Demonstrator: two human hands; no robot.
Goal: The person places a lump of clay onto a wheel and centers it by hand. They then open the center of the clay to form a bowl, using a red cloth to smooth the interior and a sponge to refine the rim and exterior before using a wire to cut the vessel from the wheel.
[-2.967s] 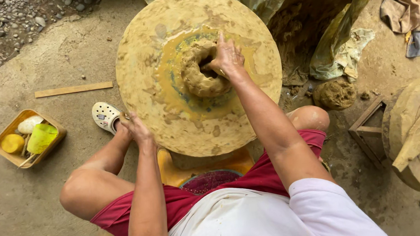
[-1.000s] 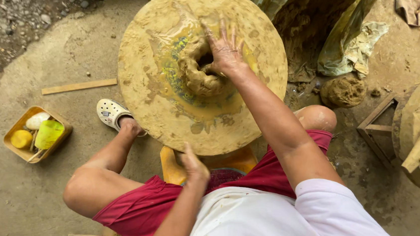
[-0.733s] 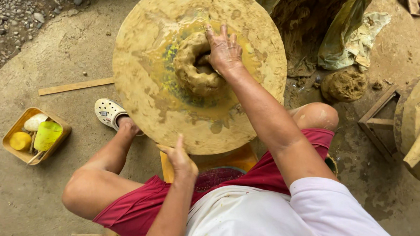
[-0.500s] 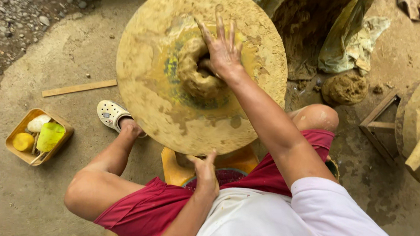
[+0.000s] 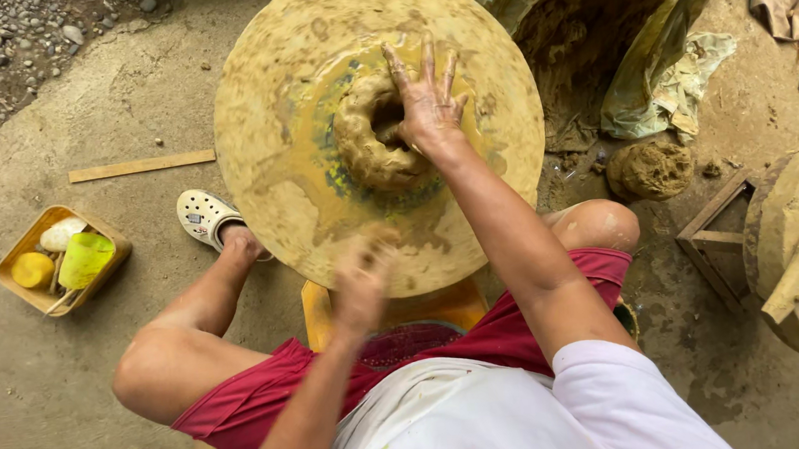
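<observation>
Glistening hollowed clay lump (image 5: pixel 372 136) on wheel (image 5: pixel 263 121)

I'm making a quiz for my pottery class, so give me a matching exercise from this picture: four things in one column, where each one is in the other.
Things:
1. clay ring
2. wooden stick
3. yellow tray
4. clay lump

Places:
A. ground, right of the wheel
B. middle of the wheel
C. far left on the ground
D. ground, just left of the wheel

Pairs: 1-B, 2-D, 3-C, 4-A
</observation>
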